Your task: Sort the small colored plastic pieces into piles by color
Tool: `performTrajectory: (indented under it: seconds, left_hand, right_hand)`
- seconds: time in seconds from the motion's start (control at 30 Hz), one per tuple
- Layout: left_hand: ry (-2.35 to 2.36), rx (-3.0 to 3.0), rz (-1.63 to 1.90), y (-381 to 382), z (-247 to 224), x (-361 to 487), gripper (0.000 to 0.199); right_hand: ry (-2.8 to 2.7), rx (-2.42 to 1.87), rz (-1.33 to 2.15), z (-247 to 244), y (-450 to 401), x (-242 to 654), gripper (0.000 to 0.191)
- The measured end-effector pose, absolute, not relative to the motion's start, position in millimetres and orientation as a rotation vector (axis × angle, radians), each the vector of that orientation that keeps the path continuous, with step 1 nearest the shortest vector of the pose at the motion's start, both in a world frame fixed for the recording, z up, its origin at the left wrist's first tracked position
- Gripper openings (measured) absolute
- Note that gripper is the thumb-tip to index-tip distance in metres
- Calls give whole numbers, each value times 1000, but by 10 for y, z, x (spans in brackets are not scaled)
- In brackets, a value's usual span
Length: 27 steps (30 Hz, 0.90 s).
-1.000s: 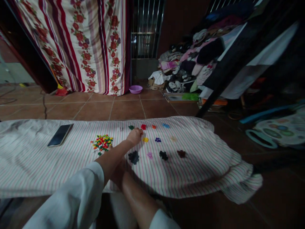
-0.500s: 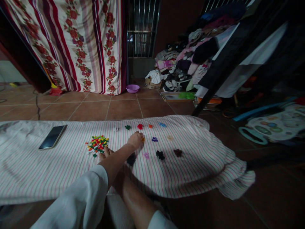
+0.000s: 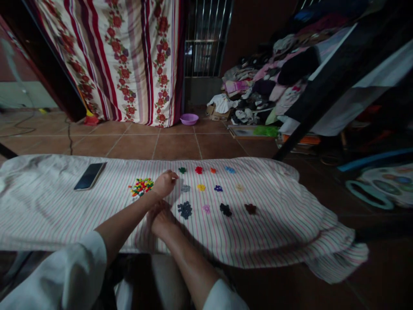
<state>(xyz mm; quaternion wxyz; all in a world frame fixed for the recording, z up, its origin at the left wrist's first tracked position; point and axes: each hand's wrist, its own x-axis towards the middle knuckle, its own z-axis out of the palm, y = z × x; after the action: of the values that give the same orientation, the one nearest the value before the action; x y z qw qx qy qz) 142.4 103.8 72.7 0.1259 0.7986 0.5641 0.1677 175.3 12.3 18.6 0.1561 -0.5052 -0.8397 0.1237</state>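
Note:
My left hand (image 3: pixel 165 184) is above the striped cloth, its fingers pinched around a small white piece (image 3: pixel 174 178). My right hand (image 3: pixel 158 212) rests lower on the cloth, partly behind my left forearm, and its fingers are mostly hidden. Just left of my hands is a mixed heap of small coloured pieces (image 3: pixel 142 187), like beads, in red, yellow, green and orange. To the right, small one-colour groups lie in rows: green (image 3: pixel 182 170), red (image 3: pixel 198 170), light grey (image 3: pixel 185 188), yellow (image 3: pixel 201 187), dark grey (image 3: pixel 185 209) and pink (image 3: pixel 206 209) among them.
A phone (image 3: pixel 89 176) lies on the striped cloth (image 3: pixel 106 215) at the left. More groups include black (image 3: pixel 226 209) and brown (image 3: pixel 250 209). Beyond the table are a floral curtain (image 3: pixel 135 64), a purple basin (image 3: pixel 189 119) and piled clothes (image 3: pixel 264 82).
My left hand has moved left from the yellow group, uncovering it and the light grey one. My right hand has drawn back from the mixed heap. The view has shifted left.

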Motion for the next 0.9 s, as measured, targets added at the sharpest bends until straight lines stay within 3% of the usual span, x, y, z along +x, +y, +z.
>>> performTrajectory:
  seconds: [0.37,0.9]
  left_hand:
    - [2303,1879,426,479,552,-60,30]
    - [2295,1785,496,278,375,10,30]
  right_hand:
    - [-2365,-1453,543,356,89,1823,56]
    - [-2403,-1422,501,318,116,1850,51]
